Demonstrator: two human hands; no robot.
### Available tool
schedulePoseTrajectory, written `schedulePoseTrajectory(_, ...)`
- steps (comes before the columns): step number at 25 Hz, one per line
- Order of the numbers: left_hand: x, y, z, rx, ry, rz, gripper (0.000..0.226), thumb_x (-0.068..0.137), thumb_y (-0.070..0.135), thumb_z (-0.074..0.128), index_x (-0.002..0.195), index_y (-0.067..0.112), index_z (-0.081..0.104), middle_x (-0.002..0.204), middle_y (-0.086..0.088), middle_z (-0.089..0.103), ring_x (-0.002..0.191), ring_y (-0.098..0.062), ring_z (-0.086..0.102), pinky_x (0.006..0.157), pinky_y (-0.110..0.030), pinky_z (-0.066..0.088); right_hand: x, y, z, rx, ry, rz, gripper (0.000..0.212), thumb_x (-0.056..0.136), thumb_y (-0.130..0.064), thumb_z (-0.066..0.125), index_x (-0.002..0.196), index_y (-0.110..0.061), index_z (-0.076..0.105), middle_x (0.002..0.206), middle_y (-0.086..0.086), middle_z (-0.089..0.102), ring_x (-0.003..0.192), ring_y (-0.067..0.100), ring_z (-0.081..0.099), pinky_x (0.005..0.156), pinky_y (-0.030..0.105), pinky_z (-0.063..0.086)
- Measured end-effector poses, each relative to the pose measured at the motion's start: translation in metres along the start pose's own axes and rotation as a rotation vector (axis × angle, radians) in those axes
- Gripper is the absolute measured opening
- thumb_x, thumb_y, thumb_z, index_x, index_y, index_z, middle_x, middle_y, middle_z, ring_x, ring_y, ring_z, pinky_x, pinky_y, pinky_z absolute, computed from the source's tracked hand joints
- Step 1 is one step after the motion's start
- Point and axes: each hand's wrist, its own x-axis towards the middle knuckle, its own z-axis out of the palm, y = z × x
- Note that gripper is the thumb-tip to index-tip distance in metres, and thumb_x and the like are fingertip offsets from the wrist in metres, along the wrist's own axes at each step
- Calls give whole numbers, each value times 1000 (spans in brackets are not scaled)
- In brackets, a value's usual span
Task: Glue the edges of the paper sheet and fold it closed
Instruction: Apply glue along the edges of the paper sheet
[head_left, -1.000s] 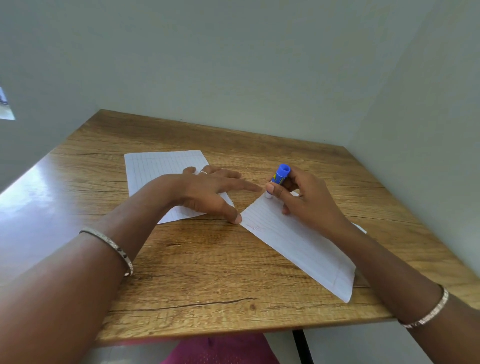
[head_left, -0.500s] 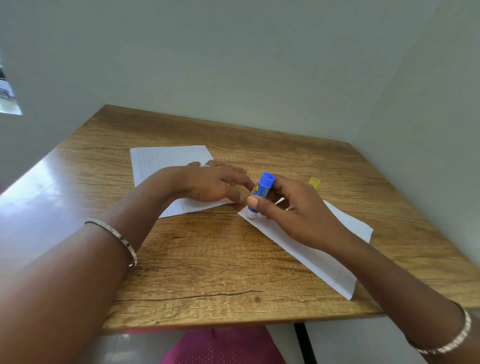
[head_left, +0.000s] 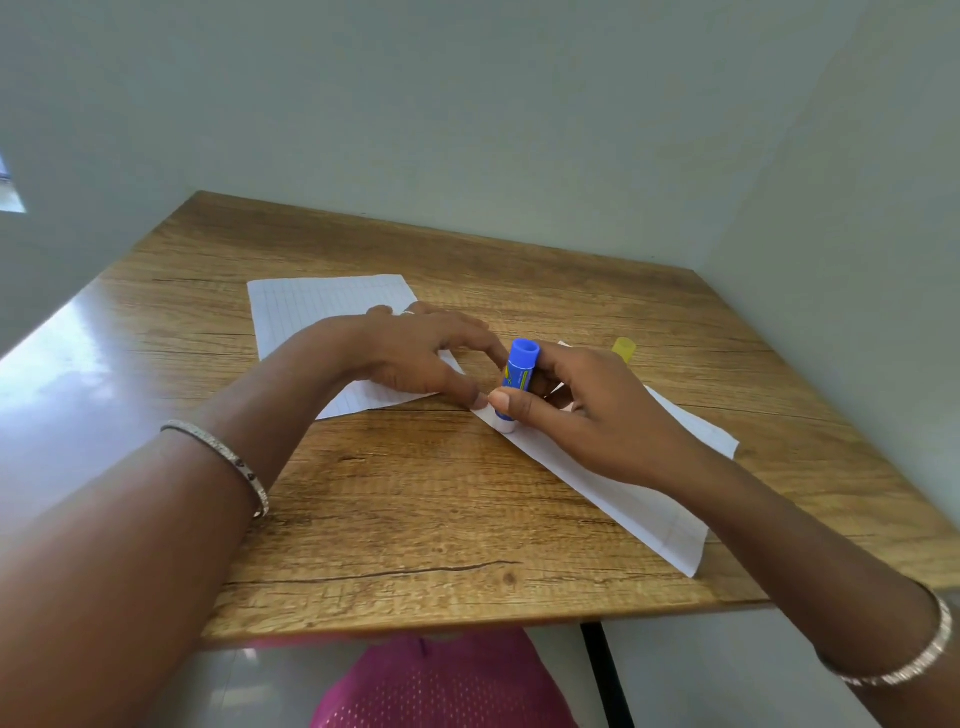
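Observation:
A white lined paper sheet (head_left: 639, 499) lies slanted on the wooden table (head_left: 415, 519), running from the centre toward the near right edge. My right hand (head_left: 587, 410) grips a blue glue stick (head_left: 518, 374), its white tip pressed down on the sheet's near-left corner. My left hand (head_left: 415, 353) lies flat with straight fingers, its thumb tip holding that same corner down beside the glue tip.
A second lined sheet (head_left: 317, 312) lies further back on the left, partly under my left hand. A yellow glue cap (head_left: 623, 349) stands behind my right hand. Walls close in at the back and right.
The glue stick has travelled along the sheet's edge toward me, from the far corner to the near-left corner. My left hand followed it. The yellow cap came into sight.

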Motion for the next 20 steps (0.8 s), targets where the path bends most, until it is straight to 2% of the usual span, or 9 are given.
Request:
schedulePoseTrajectory(5, -4, 3, -2, -44, 0, 33, 40, 89, 50, 63, 122, 66, 46, 155, 25, 29, 149, -12, 14, 114, -52, 14, -15, 4, -3, 7, -1, 27, 19, 96, -39, 65, 91, -21, 68, 81, -1, 69, 79, 16, 66, 78, 42, 53)
schedulePoseTrajectory(10, 0, 2, -1, -41, -11, 37, 41, 90, 48, 64, 126, 61, 49, 157, 24, 28, 150, -15, 12, 114, -54, 14, -29, 6, -5, -9, 13, 26, 24, 96, -45, 63, 92, -22, 67, 83, 0, 71, 80, 20, 68, 76, 47, 54)
schedulePoseTrajectory(20, 1, 2, 1, -57, 0, 42, 41, 89, 48, 65, 125, 61, 51, 156, 22, 29, 150, -16, 14, 115, -55, 14, -51, 5, -14, -33, 14, 77, 27, 95, -48, 62, 93, -22, 68, 85, -5, 71, 82, 14, 68, 79, 44, 54)
